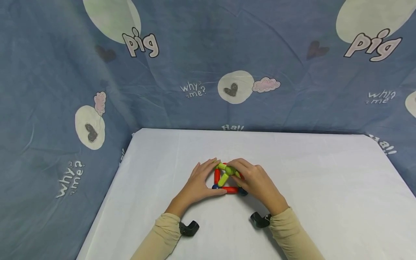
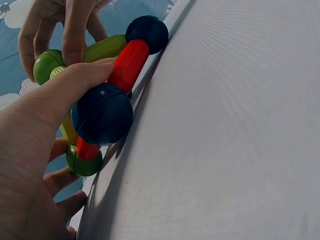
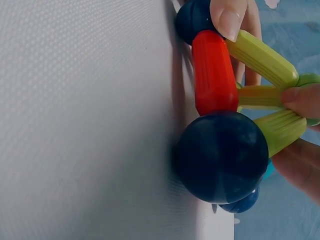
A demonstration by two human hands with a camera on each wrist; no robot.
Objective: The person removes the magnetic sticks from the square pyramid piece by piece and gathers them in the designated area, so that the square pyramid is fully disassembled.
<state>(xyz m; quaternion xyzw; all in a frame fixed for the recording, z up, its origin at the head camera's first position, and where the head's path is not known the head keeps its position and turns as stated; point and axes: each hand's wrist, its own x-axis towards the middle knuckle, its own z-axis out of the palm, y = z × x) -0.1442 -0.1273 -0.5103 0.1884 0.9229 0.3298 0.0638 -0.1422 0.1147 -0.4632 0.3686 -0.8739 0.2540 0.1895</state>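
Both hands are working on a little pyramid point(image 1: 227, 178) of rods and balls sitting mid-table on the white table point(image 1: 308, 173), toward the near edge. The left hand point(image 1: 198, 184) is cupping its left side, thumb pressing by a dark blue ball point(image 2: 102, 114), probably bracing the base. The right hand point(image 1: 256, 180) is pinching the green top ball point(image 1: 230, 170), fingers curled round it, likely keeping the yellow-green rods point(image 3: 262, 57) joined there. Red rods point(image 3: 214, 72) are forming the base.

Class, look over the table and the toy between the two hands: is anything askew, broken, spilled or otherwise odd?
Nothing stands out. The rod-and-ball toy sits on the white table, its rods joined at the balls, with the left hand and right hand holding it from either side. No loose pieces, spills or damage show.
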